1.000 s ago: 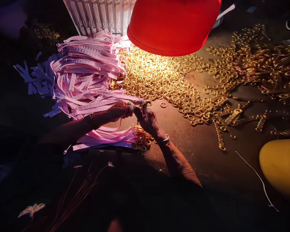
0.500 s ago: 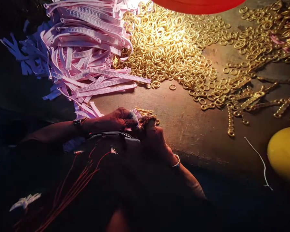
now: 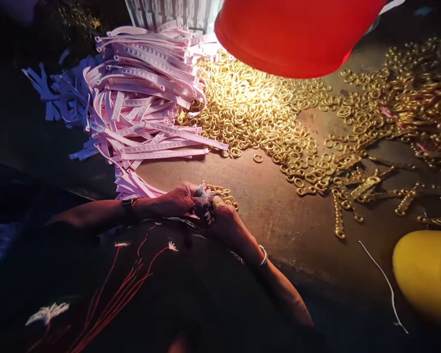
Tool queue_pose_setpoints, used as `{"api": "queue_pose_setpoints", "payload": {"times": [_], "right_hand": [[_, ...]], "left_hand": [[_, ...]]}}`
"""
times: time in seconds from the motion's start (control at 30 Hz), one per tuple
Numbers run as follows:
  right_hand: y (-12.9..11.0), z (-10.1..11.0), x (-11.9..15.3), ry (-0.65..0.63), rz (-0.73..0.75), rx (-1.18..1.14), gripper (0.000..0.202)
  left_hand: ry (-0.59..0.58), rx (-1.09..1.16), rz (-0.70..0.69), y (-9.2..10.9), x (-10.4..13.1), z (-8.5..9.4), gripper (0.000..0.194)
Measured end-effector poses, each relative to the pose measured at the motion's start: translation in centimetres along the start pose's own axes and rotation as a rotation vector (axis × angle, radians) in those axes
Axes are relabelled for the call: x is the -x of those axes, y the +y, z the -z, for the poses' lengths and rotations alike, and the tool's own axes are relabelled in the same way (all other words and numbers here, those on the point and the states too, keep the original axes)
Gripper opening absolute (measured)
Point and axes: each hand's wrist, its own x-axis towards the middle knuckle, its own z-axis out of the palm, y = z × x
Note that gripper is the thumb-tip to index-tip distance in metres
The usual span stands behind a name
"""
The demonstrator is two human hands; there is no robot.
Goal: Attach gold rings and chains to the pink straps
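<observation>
My left hand [image 3: 182, 198] is closed, with a dark watch-like band at the wrist. A sliver of pink strap shows at its fingers. My right hand [image 3: 224, 221], wearing a pale bangle, is closed against the left one; what it pinches is hidden. Some fingertips look wrapped in grey cloth or tape. Just beyond the hands, gold rings [image 3: 226, 195] lie at the table edge, partly covered by the fingers. A big heap of pink straps [image 3: 143, 103] spreads to the upper left. Next to it is a pile of loose gold rings [image 3: 257, 105].
A red lamp shade [image 3: 297, 39] hangs low over the rings. Linked gold strips [image 3: 340, 215] lie at the right, near a yellow rounded object [image 3: 426, 274] and a white string [image 3: 385, 284]. Red threads [image 3: 113, 294] trail over dark cloth below.
The view has tilted up, so more of the red lamp shade shows and the tabletop sits lower. My hands stay together at the table edge; the right hand has turned slightly.
</observation>
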Motion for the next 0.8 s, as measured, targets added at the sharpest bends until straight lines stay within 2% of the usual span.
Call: {"api": "queue_pose_setpoints", "payload": {"times": [0.1,0.17,0.23,0.33,0.43,0.53,0.6,0.7,0.8], "right_hand": [[0.9,0.8,-0.9,-0.064,0.052,0.122,0.022],[1.5,1.4,-1.2,-0.073,0.048,0.188,0.024],[2.0,2.1,-1.1,-0.076,0.028,0.237,0.025],[2.4,3.4,-1.1,-0.100,0.050,0.328,0.033],[2.6,4.6,-2.6,-0.098,0.156,0.368,0.034],[3.1,4.7,-6.7,0.056,0.212,0.375,0.031],[3.3,3.9,-10.6,0.135,0.253,0.444,0.029],[2.8,1.7,-16.8,0.141,0.308,0.545,0.025],[1.2,-0.5,-22.1,0.141,0.211,0.638,0.029]], "left_hand": [[-0.055,-0.157,-0.113,0.6,-0.9,1.0,0.034],[-0.103,-0.322,-0.133,1.0,-1.3,2.1,0.036],[-0.100,-0.439,-0.121,1.2,-1.4,3.5,0.035],[0.045,-0.609,-0.148,0.3,-1.2,5.1,0.030],[0.206,-0.913,-0.239,-1.6,-0.6,5.4,0.028],[0.267,-1.110,-0.339,-3.2,0.1,4.6,0.031],[0.268,-1.105,-0.387,-3.7,0.4,4.2,0.032],[0.274,-0.998,-0.393,-3.7,0.7,4.1,0.027],[0.357,-0.927,-0.340,-3.6,0.9,5.0,0.031]]}}
